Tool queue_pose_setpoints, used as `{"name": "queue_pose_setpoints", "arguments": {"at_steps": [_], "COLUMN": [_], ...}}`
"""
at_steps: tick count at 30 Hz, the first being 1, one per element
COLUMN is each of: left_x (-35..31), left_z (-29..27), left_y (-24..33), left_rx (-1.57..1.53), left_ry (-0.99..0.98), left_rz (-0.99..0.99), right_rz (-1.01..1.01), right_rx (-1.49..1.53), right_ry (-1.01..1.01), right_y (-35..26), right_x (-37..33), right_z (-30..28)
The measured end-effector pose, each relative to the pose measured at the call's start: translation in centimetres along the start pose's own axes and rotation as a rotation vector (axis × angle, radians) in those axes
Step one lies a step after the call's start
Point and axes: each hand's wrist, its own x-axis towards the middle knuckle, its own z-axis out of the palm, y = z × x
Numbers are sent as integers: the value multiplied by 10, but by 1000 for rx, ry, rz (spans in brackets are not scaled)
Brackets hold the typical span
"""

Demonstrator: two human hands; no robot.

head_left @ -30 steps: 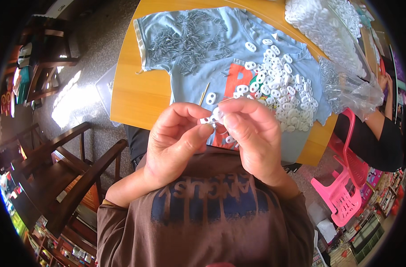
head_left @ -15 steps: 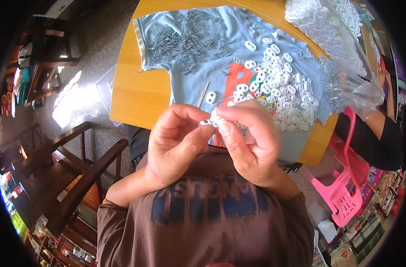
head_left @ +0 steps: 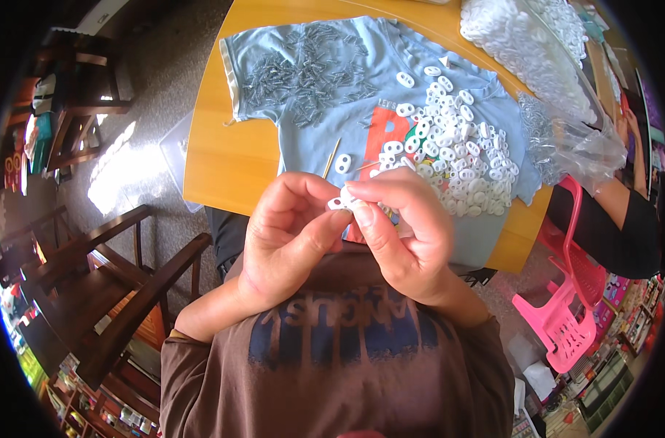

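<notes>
Close together above the table's near edge, both my hands work on one small white plastic piece. My left hand [head_left: 285, 241] pinches the oval two-hole piece [head_left: 336, 204] between thumb and fingertips. My right hand [head_left: 410, 237] is closed in a pinch on the white part at its right side; the fingertips hide much of it. Beyond the fingers, a single white two-hole oval piece [head_left: 343, 163] lies beside a thin brass-coloured stick [head_left: 332, 158]. A heap of white two-hole pieces [head_left: 449, 139] is spread at the right on a light blue T-shirt [head_left: 310, 146].
Small metal springs [head_left: 303, 77] are scattered on the shirt's far left. A clear bag of white parts [head_left: 515, 51] and a clear bag of springs [head_left: 547, 146] lie at right on the wooden table [head_left: 215, 160]. A pink plastic chair [head_left: 566, 321] and dark wooden chair [head_left: 135, 292] stand alongside.
Both hands keep their pinch and have barely moved. The white piece has turned slightly, and the view has shifted a little.
</notes>
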Motion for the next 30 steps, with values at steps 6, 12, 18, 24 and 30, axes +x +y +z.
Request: {"name": "queue_pose_setpoints", "arguments": {"at_steps": [6, 12, 18, 24, 30], "left_x": [-3, -2, -3, -2, -2], "left_z": [3, -1, 0, -1, 0], "left_y": [5, 6, 11, 9, 7], "left_rx": [27, 66, -27, -91, -90], "left_ry": [1, -114, -118, -155, -168], "left_rz": [-7, 16, -81, -123, -112], "right_rz": [146, 166, 7, -45, -96], "right_rx": [138, 138, 111, 68, 49], "right_ry": [29, -26, -79, -113, -94], "right_y": [0, -6, 2, 6, 4], "right_x": [-6, -5, -5, -6, -5], "right_z": [0, -3, -6, -8, -6]}}
